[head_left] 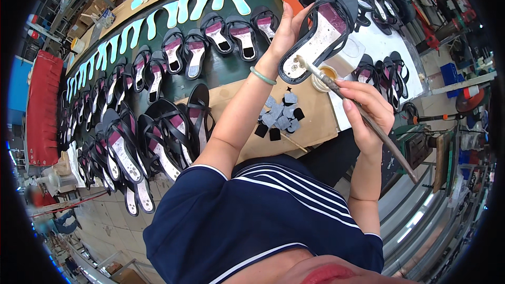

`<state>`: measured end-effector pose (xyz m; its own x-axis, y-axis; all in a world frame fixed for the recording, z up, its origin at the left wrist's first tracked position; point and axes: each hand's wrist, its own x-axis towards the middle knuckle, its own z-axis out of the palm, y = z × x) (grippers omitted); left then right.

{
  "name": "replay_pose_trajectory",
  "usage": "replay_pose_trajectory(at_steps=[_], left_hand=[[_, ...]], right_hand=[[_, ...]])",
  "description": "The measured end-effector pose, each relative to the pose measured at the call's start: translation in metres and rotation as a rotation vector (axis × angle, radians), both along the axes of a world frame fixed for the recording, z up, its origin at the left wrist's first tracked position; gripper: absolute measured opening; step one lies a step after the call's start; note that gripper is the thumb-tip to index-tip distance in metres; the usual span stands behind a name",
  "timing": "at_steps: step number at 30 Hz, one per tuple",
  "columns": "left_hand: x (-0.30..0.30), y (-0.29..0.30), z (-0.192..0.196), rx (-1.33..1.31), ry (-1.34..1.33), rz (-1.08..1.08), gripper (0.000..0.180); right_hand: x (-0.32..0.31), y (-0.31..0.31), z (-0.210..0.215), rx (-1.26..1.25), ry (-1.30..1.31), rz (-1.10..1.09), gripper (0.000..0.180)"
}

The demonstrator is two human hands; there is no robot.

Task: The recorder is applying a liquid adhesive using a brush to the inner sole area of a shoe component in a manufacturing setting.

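My left hand (288, 29) grips a black strappy sandal (315, 39) by its side, with the pale inner sole facing up. In my right hand (368, 108) is a long-handled brush (363, 113), its bristles touching the heel end of that sole. Below the sandal, a small round glue pot (324, 77) is partly hidden by the brush. Several grey and black heel pads (281, 114) lie heaped on a brown board (315, 121) in front of me, beside a thin stick (293, 142).
Rows of black sandals (195, 55) cover the green table (179, 90) on the left, with pale insoles (181, 10) behind them. More sandals (389, 76) rest on the white surface at right. A red padded object (44, 108) stands far left.
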<state>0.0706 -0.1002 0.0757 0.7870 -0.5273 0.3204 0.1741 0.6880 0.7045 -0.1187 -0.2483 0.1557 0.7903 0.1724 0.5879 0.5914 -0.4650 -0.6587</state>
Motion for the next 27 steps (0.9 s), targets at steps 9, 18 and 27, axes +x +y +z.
replay_pose_trajectory(at_steps=[9,18,27], left_hand=[[-0.008,-0.006,0.006,0.018,0.017,0.041,0.087],[-0.008,-0.011,0.012,0.098,-0.014,0.019,0.092],[0.005,-0.03,-0.002,0.141,-0.048,-0.152,0.091]], right_hand=[[-0.001,0.011,0.0,-0.104,-0.099,-0.041,0.015],[0.004,0.006,0.014,-0.124,-0.038,0.055,0.016],[0.021,-0.011,0.05,-0.172,0.071,0.268,0.011]])
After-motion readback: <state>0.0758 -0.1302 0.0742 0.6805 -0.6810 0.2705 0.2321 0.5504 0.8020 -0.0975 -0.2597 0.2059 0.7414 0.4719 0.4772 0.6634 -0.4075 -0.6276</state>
